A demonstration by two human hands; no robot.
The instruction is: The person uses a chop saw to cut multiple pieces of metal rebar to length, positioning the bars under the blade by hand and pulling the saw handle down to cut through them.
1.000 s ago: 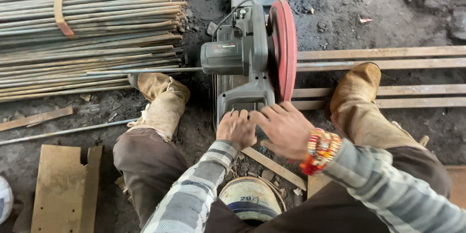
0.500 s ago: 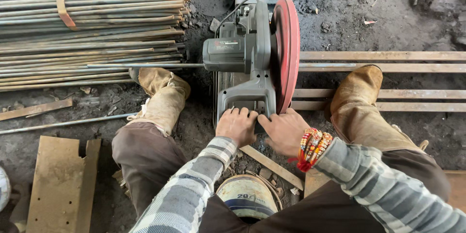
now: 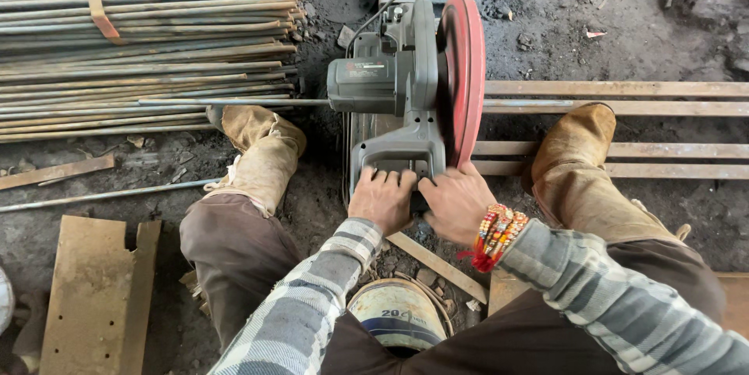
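We've got both hands on the grey metal chop saw [image 3: 402, 102] with its red disc guard: left hand [image 3: 382, 199] and right hand [image 3: 455, 203] wrapped shut around its handle, side by side. The thin steel rod [image 3: 234, 101] lies crosswise beyond our fingers, under the raised blade.

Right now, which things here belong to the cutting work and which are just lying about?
In use:
- chop saw, both hands on its handle: left hand, right hand
- thin rod running under the saw
- rod bundle, likely stock

Lying about:
- rusty plate
- loose rod on the ground
- wood strip
- bucket under the person
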